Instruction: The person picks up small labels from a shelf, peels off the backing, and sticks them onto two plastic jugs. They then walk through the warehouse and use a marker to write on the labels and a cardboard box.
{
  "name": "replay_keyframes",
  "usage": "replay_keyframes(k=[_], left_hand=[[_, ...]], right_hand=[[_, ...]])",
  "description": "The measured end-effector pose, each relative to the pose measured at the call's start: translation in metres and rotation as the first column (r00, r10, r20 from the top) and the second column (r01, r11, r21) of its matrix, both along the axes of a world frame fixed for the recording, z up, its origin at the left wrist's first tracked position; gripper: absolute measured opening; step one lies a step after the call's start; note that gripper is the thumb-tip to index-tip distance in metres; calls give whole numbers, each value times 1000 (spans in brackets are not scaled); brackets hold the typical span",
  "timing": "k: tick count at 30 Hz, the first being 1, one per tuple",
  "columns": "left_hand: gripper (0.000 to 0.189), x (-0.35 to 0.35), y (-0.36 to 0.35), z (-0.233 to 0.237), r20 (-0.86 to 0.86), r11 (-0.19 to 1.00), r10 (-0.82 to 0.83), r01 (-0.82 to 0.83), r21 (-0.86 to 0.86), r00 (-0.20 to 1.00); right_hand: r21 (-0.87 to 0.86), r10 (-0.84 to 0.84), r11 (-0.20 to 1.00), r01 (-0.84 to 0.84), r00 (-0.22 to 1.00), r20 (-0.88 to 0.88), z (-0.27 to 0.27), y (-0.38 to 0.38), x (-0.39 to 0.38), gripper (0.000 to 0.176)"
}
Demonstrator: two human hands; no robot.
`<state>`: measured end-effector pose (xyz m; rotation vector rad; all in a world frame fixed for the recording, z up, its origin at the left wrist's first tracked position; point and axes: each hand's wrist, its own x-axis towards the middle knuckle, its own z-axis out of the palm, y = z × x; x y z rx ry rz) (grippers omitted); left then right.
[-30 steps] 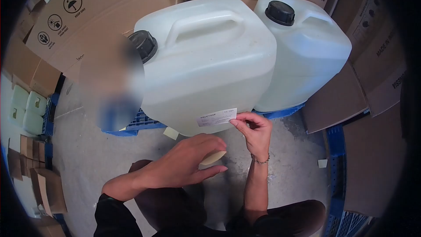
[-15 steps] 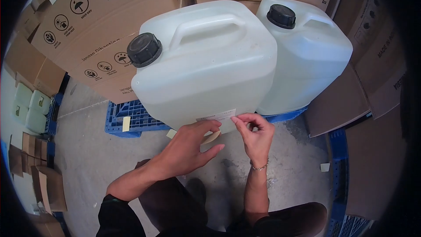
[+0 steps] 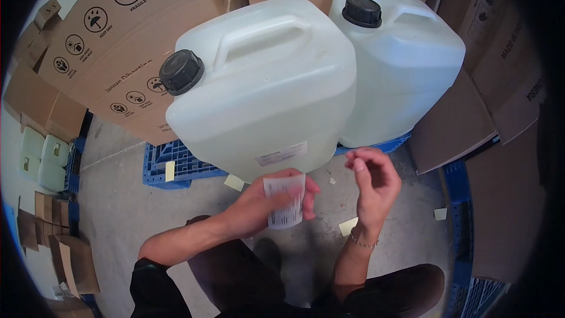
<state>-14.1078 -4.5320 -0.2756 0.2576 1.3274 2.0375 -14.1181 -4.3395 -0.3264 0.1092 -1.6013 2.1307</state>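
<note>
A large translucent white jerrycan (image 3: 265, 100) with a black screw cap (image 3: 182, 72) stands in front of me. A printed label (image 3: 281, 153) is stuck low on its near face. My left hand (image 3: 250, 203) is closed on a printed label sheet (image 3: 286, 215), slightly curved, just below the jerrycan's lower edge. To the right, my right hand (image 3: 376, 185) hovers apart from the jerrycan, its thumb and fingers pinched together. Whether anything small is between those fingertips cannot be made out. Behind stands a second jerrycan (image 3: 406, 70), also black-capped.
Under the jerrycans is a blue pallet (image 3: 159, 168). A printed cardboard box (image 3: 112, 41) rises at the left, with more cardboard (image 3: 506, 194) on the right. Yellowish paper slips (image 3: 348, 227) lie on the concrete floor. Several smaller jerrycans (image 3: 50, 156) stand far left.
My right hand has left the jerrycan's label and moved right. My left hand has shifted slightly down, the sheet in it now showing its printed side. The view has shifted slightly.
</note>
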Motion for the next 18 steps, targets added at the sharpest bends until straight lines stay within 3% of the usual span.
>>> replay_keyframes(k=[1,3,4,6,7,9,10,12,16,18], left_hand=[[41,-2,2,-2,2,1000,-3,3,-3,1000],[69,-7,5,-4,42,988,-13,6,156,999],[69,-6,7,-3,38,988,-16,10,154,999],[89,-1,8,-5,-56,998,55,-55,1,997],[89,0,8,-6,-57,998,56,-56,0,997],[92,2,7,-8,-367,974,51,-127,-185,929],[92,2,7,-8,-365,974,52,-128,-188,930],[93,1,7,-7,-594,961,12,-173,-214,805],[93,0,6,-8,-675,939,-12,-223,-261,738],[70,-4,5,-5,-719,950,-34,-200,-239,694]], right_hand=[[-3,-3,1000,3,1000,2,6,-1,7,17],[382,-84,916,127,988,-127,21,-11,19,18],[389,-91,911,135,987,-129,30,-17,23,17],[420,-61,900,117,987,-145,31,-20,26,19],[453,-24,887,94,987,-157,31,-22,26,20],[436,-18,897,74,991,-131,30,-26,27,22],[452,-19,888,80,990,-139,29,-26,26,22],[467,-21,880,88,989,-147,29,-25,26,23],[453,57,891,11,989,-135,29,-21,24,21],[459,78,888,4,984,-159,28,-18,22,20]])
